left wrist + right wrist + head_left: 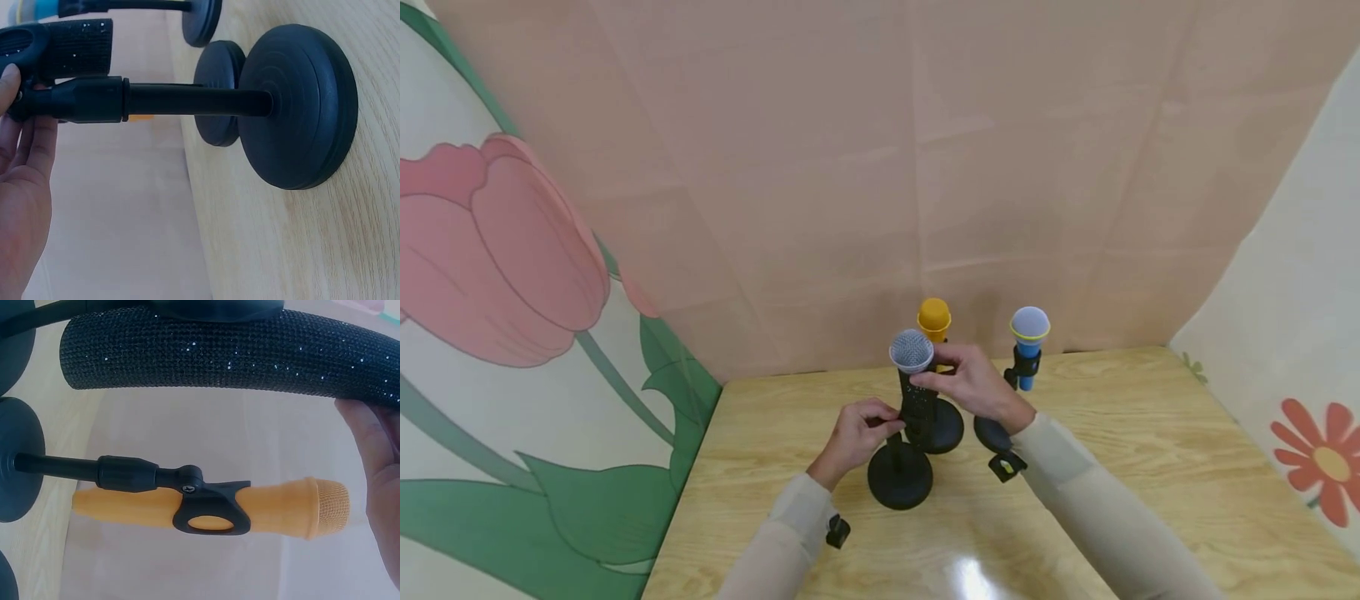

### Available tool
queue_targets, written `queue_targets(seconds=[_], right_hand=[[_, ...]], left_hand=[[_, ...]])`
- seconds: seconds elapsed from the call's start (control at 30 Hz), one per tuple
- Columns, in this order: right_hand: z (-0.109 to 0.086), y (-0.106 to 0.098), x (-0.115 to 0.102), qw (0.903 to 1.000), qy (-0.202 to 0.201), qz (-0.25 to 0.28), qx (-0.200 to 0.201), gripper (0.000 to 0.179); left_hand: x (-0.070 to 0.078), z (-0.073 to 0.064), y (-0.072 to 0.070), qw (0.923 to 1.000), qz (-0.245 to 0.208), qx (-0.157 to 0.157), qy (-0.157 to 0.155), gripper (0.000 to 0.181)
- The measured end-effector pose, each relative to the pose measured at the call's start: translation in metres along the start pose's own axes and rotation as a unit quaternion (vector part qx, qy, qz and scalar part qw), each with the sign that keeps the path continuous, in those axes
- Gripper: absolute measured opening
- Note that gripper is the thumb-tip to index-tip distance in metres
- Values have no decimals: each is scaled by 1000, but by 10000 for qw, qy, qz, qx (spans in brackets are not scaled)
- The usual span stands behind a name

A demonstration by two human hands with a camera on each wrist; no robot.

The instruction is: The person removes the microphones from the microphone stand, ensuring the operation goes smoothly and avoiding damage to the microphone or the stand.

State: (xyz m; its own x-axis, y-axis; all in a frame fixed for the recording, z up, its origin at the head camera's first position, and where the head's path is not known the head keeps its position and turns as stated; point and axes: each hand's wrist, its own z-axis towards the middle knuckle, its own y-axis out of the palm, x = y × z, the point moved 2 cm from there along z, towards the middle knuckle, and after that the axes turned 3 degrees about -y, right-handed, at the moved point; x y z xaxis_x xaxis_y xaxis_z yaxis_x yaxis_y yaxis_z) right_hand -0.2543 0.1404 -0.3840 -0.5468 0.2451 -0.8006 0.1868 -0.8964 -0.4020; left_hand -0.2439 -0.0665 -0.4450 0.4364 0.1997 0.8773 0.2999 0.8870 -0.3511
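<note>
A black, glittery microphone (pixel 219 356) with a silver mesh head (pixel 912 350) stands upright in the holder of a black desk stand (pixel 900 479). My right hand (pixel 973 383) grips the microphone just below its head, coming from the right. Lower down, my left hand (pixel 857 433) pinches the stand at the joint under its holder. The left wrist view shows the thumb on one side of that joint and the fingers (pixel 40 147) behind it. The stand's round base (pixel 303 106) rests on the wooden table.
Close behind is an orange microphone (pixel 278 509) clipped in a second black stand. A blue microphone (pixel 1027 354) with a pale head sits in a third stand at the right. Pink sheeting (pixel 820 208) hangs along the table's (pixel 1120 467) back edge.
</note>
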Motion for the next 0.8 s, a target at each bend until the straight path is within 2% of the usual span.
queue_targets(seconds=[0.17,0.6,0.8], right_hand=[[3,-2,-4,9999,9,115,-22,36],[13,-12,-16,9995,-317,10,10,30],[17,-14,-20,9990,-428,5,-125,31]], left_hand=[[0,1,0,10000,20,-42,-61,4],[-1,0,-1,9999,-62,4,-82,6],[-2,0,-1,10000,-93,-22,-25,6]])
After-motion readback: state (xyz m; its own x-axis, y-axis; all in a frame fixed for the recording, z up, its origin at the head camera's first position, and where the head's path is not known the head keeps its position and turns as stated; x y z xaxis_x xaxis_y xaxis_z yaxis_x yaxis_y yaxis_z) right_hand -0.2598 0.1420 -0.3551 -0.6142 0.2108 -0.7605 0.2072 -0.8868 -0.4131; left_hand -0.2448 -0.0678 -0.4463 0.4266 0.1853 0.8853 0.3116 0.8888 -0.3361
